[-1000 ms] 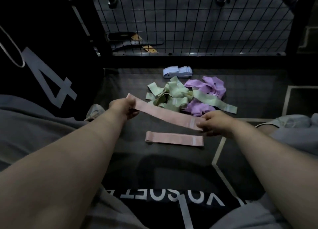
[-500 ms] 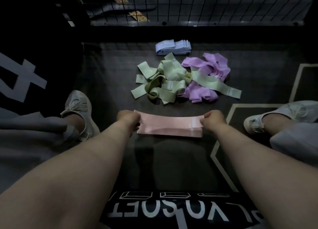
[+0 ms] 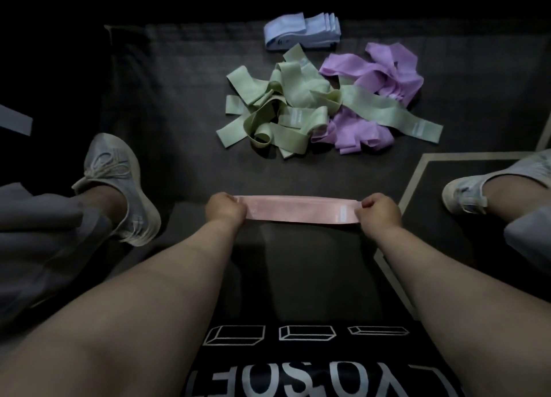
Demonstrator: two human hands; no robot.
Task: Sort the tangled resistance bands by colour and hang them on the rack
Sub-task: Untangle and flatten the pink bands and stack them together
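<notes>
The left hand (image 3: 226,207) and the right hand (image 3: 378,210) are each gripping one short end of the pink band (image 3: 298,211). The fingers are curled round the ends, and the band is being held flat and straight between them. It is lying very low, on the floor or just above it; I cannot tell which, and I also cannot tell if it is one layer or several. I think the person is pulling it flat so that the pink colour is making its own tidy group, apart from the others, before anything is going to the rack. Beyond the hands, well apart from them, the green bands (image 3: 283,110) are lying in a loose knot, and the purple bands (image 3: 384,77) are mixing with them on the right-hand side, with one green strip crossing over the purple. This heap is, in my judgement, waiting to be untangled. Just beyond it, the pale blue bands (image 3: 301,31) are sitting folded in a neat stack, so they look already sorted. Everything is resting on a dark floor mat (image 3: 179,98), and a pale line (image 3: 417,170) is running across it outside the right hand. A grey shoe (image 3: 119,182) is resting outside the left hand and another shoe (image 3: 471,191) outside the right. The room is dim, and the rack is not showing.
</notes>
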